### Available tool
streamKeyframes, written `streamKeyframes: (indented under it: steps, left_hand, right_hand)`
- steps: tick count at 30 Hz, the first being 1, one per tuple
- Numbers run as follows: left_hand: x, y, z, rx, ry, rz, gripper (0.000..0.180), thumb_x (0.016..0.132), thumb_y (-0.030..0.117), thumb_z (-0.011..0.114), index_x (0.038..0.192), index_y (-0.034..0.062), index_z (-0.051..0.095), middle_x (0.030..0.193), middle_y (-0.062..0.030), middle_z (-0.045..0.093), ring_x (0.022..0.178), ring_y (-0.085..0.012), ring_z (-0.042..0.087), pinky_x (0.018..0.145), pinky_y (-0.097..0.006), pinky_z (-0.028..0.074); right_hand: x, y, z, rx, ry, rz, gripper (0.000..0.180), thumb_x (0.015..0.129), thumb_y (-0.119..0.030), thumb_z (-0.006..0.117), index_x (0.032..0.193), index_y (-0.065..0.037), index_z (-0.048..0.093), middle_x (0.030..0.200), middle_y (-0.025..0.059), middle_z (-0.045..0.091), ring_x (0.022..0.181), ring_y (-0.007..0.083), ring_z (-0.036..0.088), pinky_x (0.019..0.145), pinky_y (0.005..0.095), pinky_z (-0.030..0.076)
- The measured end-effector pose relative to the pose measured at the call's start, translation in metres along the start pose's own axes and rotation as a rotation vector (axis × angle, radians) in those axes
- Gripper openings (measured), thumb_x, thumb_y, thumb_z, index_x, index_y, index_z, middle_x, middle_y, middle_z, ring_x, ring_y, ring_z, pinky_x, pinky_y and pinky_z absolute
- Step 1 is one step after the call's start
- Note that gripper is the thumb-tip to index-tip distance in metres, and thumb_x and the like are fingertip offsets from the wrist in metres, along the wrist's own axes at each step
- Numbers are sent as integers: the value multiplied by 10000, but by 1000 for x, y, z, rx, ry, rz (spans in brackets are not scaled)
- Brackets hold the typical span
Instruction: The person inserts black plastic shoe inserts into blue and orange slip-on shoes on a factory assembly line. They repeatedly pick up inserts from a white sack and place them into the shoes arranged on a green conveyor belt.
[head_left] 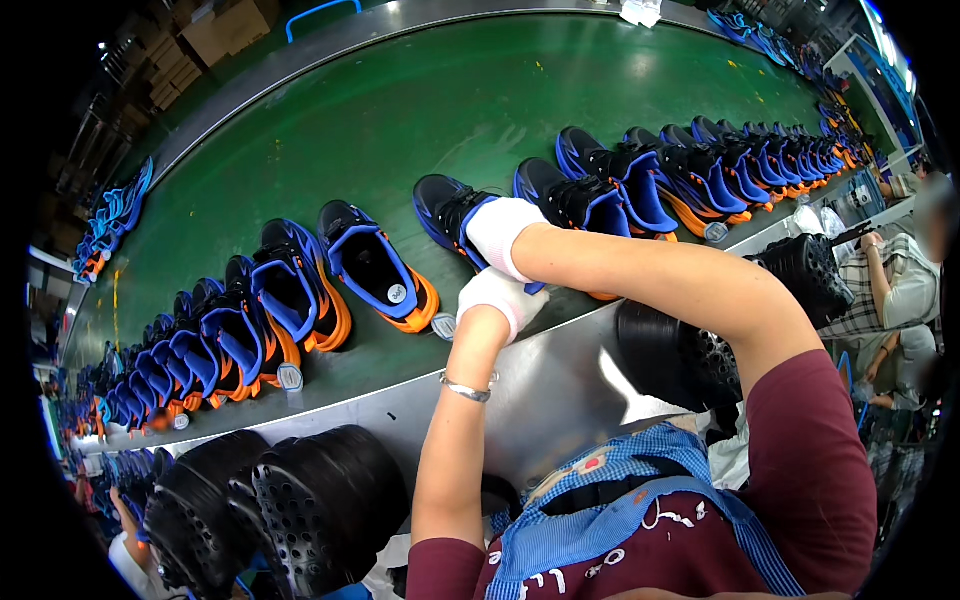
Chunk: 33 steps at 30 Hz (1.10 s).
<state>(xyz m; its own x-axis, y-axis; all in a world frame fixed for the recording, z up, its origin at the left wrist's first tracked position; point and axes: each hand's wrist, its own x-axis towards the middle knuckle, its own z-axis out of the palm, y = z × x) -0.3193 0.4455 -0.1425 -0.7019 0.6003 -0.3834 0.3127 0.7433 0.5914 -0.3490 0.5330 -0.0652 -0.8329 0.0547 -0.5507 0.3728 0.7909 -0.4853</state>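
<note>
A black sneaker [445, 208] with blue lining stands on the green conveyor belt in front of me, its toe pointing away. My right hand [503, 232], in a white glove, is closed at its collar and laces, with the fingertips hidden. By the heel, my left hand [500, 297], also gloved in white, is closed round the back of the shoe; its fingers are partly covered. Just left stands another black sneaker [370, 255] with blue lining and an orange heel. A round tag [444, 326] lies beside my left wrist.
Rows of matching sneakers [283, 270] run along the belt [420, 90] on both sides. Below its metal edge [540, 385] sit black ribbed containers [325, 500] with round holes. Other people [890, 280] sit at the right. Blue shoes [112, 215] line the far side.
</note>
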Motion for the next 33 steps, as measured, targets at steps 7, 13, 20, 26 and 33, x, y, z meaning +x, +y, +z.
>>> streamKeyframes:
  steps: [7, 13, 20, 26, 33]
  left_hand:
    - [14, 15, -4, 119, -74, -82, 452, 836, 465, 636, 1095, 97, 687, 936, -125, 730, 814, -274, 703, 748, -382, 541]
    - [23, -21, 20, 105, 97, 104, 508, 837, 417, 644, 1207, 70, 613, 885, -137, 717, 577, -216, 681, 571, -332, 556]
    - [-5, 34, -1, -54, 9, -165, 314, 854, 337, 611, 892, 29, 665, 639, -103, 656, 527, -222, 656, 561, -340, 528]
    - [-14, 17, 0, -150, 84, -189, 317, 856, 294, 614, 726, 6, 592, 609, -114, 621, 505, -218, 659, 512, -337, 521]
    - [-18, -32, -31, -118, 113, -317, 291, 852, 281, 676, 763, 17, 592, 590, -73, 606, 461, -165, 599, 430, -290, 465]
  right_hand:
    - [27, 20, 3, -86, 69, -107, 550, 971, -510, 426, 1268, -81, 600, 1235, 197, 625, 1119, 353, 620, 935, 397, 504]
    - [0, 15, -6, -437, 4, -241, 340, 913, -267, 559, 1182, -80, 648, 1133, 201, 671, 1025, 356, 665, 874, 418, 539]
    - [-157, 64, -96, -564, 106, -496, 337, 892, -303, 544, 962, -5, 685, 826, 174, 693, 806, 366, 677, 746, 450, 537]
    - [-269, 196, -140, -353, 756, -408, 323, 883, -326, 587, 1002, -44, 690, 873, 190, 685, 825, 338, 677, 738, 431, 533]
    - [-363, 292, -135, -164, 1011, -41, 192, 892, -210, 618, 964, -60, 714, 853, 110, 698, 805, 248, 684, 726, 342, 537]
